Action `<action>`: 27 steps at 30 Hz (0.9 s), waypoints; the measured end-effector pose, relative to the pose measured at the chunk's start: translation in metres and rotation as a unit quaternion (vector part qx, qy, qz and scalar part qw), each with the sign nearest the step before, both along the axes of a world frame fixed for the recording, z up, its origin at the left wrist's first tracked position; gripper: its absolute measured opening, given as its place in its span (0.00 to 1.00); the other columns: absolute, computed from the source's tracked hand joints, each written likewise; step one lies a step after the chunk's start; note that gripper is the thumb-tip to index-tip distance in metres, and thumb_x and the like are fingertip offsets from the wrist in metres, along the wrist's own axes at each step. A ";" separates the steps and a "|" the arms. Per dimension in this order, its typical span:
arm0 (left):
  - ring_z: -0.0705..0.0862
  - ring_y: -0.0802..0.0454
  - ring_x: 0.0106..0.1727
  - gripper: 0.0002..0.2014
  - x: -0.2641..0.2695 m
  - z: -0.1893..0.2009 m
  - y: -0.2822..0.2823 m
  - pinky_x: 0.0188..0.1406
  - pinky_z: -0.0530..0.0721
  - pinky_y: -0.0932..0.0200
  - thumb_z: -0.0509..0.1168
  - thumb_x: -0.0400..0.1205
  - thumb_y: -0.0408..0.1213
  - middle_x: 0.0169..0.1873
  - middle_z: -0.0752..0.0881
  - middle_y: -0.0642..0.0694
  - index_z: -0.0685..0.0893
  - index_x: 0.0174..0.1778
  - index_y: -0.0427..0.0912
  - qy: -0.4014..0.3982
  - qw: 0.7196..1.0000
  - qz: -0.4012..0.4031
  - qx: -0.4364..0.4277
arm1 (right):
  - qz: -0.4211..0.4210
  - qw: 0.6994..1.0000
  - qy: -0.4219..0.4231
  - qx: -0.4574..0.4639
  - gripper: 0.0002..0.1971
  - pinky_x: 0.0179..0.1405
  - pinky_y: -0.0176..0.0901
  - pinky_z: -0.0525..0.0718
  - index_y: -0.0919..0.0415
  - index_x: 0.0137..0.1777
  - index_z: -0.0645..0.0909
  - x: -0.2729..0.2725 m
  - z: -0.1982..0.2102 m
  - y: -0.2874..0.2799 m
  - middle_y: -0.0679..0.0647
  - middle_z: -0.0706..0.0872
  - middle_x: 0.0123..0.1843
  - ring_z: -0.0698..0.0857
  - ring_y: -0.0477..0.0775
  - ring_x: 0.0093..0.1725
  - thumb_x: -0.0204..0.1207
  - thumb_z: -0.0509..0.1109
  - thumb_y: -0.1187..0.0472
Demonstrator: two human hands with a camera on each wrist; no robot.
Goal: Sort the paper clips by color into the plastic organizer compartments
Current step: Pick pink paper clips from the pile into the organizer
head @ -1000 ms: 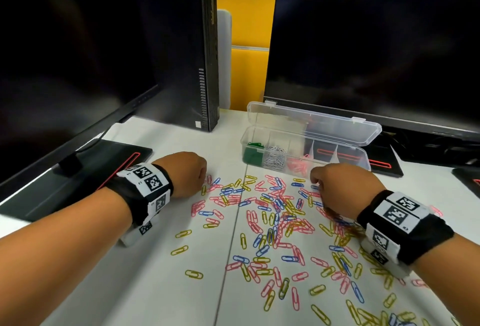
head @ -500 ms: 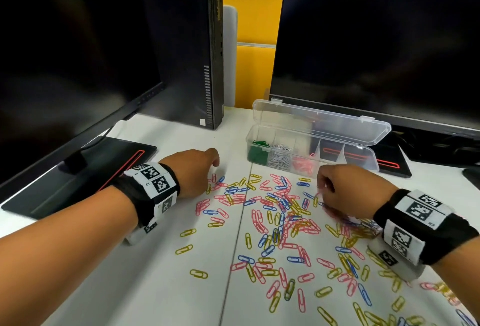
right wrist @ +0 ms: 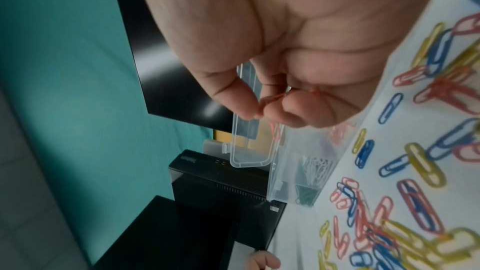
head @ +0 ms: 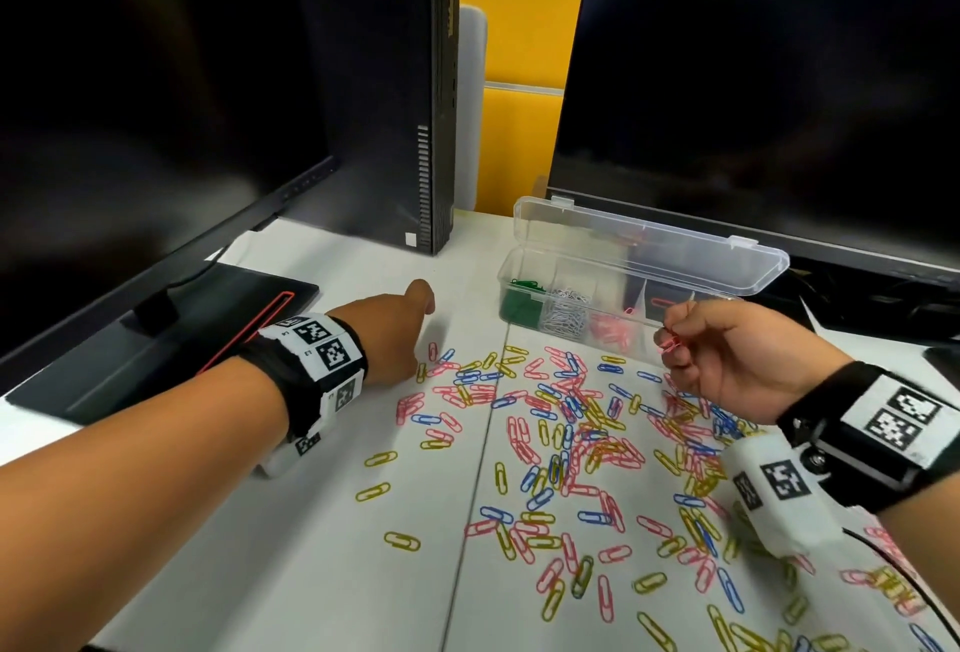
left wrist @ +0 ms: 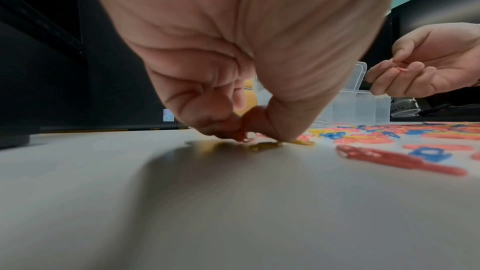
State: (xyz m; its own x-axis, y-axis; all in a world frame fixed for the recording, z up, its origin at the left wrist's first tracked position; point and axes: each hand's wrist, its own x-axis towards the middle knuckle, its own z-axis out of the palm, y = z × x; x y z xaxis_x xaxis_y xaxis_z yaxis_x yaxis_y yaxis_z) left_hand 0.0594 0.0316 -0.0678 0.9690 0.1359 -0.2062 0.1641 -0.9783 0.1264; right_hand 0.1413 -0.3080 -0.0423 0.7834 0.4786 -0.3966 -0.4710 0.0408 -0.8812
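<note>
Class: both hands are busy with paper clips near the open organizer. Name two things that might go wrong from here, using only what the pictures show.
1. The right hand pinches a red clip by its edge; it may slip before reaching the red compartment.
2. The left hand picks from the mixed pile, with a yellow clip under its fingers; a wrong colour may come along.

— What's around me on this desk?
— A dark monitor [head: 145, 95] on my left, its flat black base [head: 156, 339] on the white table [head: 260, 573].
— Straight ahead?
— An upright black computer case [head: 384, 100], another dark monitor [head: 779, 69] right, yellow partition [head: 519, 28] between.
</note>
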 end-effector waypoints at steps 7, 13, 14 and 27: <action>0.83 0.43 0.43 0.11 0.009 0.014 0.005 0.42 0.77 0.55 0.55 0.86 0.32 0.44 0.85 0.41 0.82 0.44 0.37 -0.053 0.999 -0.004 0.000 | 0.053 0.992 0.084 0.077 0.12 0.20 0.38 0.74 0.62 0.44 0.79 0.005 0.003 0.019 0.55 0.74 0.36 0.71 0.48 0.26 0.61 0.69 0.73; 0.83 0.42 0.34 0.15 0.018 0.026 0.015 0.36 0.84 0.54 0.55 0.85 0.26 0.36 0.86 0.39 0.86 0.42 0.36 -0.098 0.981 0.020 -0.166 | 0.078 0.989 0.103 0.078 0.11 0.22 0.37 0.78 0.64 0.45 0.79 0.004 0.001 0.040 0.58 0.76 0.37 0.75 0.50 0.28 0.66 0.62 0.76; 0.84 0.44 0.40 0.14 0.018 0.026 0.013 0.42 0.84 0.53 0.56 0.85 0.29 0.41 0.86 0.42 0.86 0.40 0.41 -0.087 0.989 -0.012 -0.115 | 0.087 0.990 0.096 0.058 0.10 0.21 0.37 0.76 0.64 0.44 0.80 0.002 0.001 0.047 0.58 0.75 0.36 0.74 0.50 0.28 0.69 0.60 0.74; 0.80 0.52 0.48 0.10 0.005 0.010 0.017 0.51 0.84 0.54 0.66 0.83 0.53 0.44 0.77 0.56 0.89 0.55 0.59 -0.024 0.986 -0.146 0.076 | 0.312 0.598 -0.544 -0.500 0.08 0.39 0.40 0.75 0.47 0.52 0.87 -0.031 -0.004 0.192 0.49 0.87 0.49 0.84 0.55 0.48 0.80 0.67 0.58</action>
